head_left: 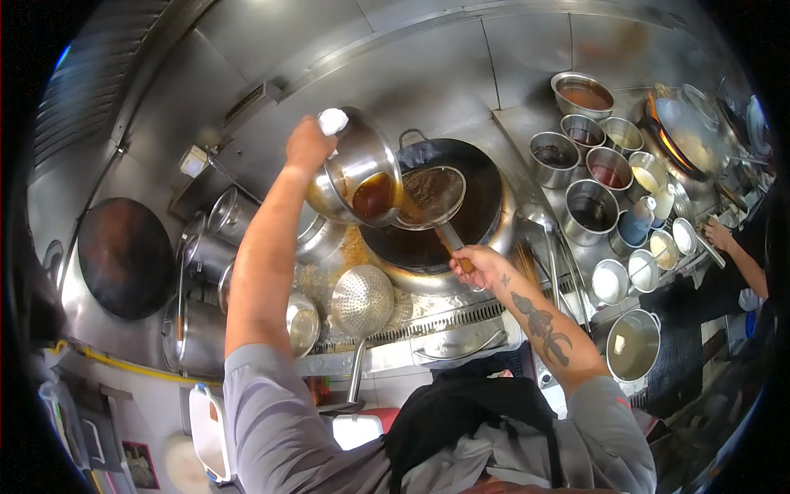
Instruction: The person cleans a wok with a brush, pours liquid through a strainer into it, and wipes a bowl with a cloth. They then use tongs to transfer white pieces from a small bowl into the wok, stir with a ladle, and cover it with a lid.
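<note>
My left hand (306, 150) is closed on the rim of a steel pot (355, 146), with a white cloth (332, 122) at its fingers. The pot tilts to the right, and brown liquid (374, 196) runs over its lip into a mesh strainer (440, 191). Dark bits lie in the strainer, which is over a black wok (487, 202) on the stove. My right hand (484, 267) grips the strainer by its handle. A perforated skimmer (363, 298) rests in front of the wok, below the pot.
Steel containers of sauces (591, 210) and bowls of white seasoning (610, 281) stand to the right. A ladle (547, 226) lies between them and the wok. Another person's hand (719, 235) is at far right, near a flaming wok (683, 144). Lidded pots (234, 216) stand left.
</note>
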The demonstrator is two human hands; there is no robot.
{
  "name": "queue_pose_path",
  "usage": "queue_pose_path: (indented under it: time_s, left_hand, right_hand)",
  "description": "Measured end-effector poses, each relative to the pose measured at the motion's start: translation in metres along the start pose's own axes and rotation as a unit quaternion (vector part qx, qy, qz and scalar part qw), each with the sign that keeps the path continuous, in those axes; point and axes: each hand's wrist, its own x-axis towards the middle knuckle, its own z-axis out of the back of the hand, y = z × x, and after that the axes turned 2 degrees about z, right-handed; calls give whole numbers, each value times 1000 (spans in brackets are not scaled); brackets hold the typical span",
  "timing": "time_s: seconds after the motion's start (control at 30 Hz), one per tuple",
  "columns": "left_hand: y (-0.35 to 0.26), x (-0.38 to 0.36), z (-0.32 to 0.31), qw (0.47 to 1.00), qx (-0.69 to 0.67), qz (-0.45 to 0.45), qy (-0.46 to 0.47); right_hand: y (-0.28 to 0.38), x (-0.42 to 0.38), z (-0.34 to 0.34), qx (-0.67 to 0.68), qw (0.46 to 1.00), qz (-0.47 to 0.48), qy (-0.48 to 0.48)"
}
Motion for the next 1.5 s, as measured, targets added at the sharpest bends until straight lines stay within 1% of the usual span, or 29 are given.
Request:
queue_pose_path:
  time_s: [0.13, 0.23, 0.3, 0.4, 0.53, 0.6, 0.7, 0.8, 0.93, 1.0, 1.13, 1.23, 1.3, 1.43, 1.5]
  left_hand:
    - [4, -6, 3, 1000, -11, 1, -8]
    - [4, -10, 5, 1000, -14, -4, -21]
    - [5, -14, 6, 999, -19, -15, -25]
    - [3, -19, 10, 999, -33, -6, -29]
    - [4, -25, 11, 999, -17, -9, -35]
    - [5, -29, 12, 999, -30, -8, -39]
    - [10, -33, 10, 997, -56, -21, -42]
    - [12, -37, 9, 997, -53, -25, -44]
    - [22, -38, 3, 993, -67, -64, -69]
    - [25, -40, 2, 992, -77, -71, -69]
    - [33, -43, -1, 991, -90, -65, -78]
    - [44, -44, -3, 990, -103, -56, -80]
    - [55, -43, -4, 990, -111, -42, -78]
    - [80, -44, -5, 982, -170, -5, -80]
    - [91, -49, -1, 980, -185, 20, -72]
  right_hand:
    - [-18, -1, -3, -45, 998, 37, -15]
    - [-30, -5, -8, -7, 999, 38, -25]
    - [-36, -12, -14, -19, 998, 52, -26]
    - [-41, -20, -21, -34, 997, 64, -26]
    - [-50, -24, -26, -47, 995, 80, -22]
    - [-56, -22, -30, -48, 995, 80, -37]
    - [-65, -19, -32, -42, 995, 84, -33]
    - [-77, -16, -35, -42, 994, 92, -32]
    - [-93, -11, -41, -26, 993, 101, -57]
    - [-95, -11, -43, -18, 993, 104, -46]
    - [-99, -6, -45, -8, 994, 106, -28]
    - [-104, 14, -39, 1, 995, 98, -14]
    - [-107, 18, -42, -12, 994, 106, -19]
    - [-115, 26, -49, -33, 993, 110, -35]
    - [-120, 31, -53, -59, 990, 112, -58]
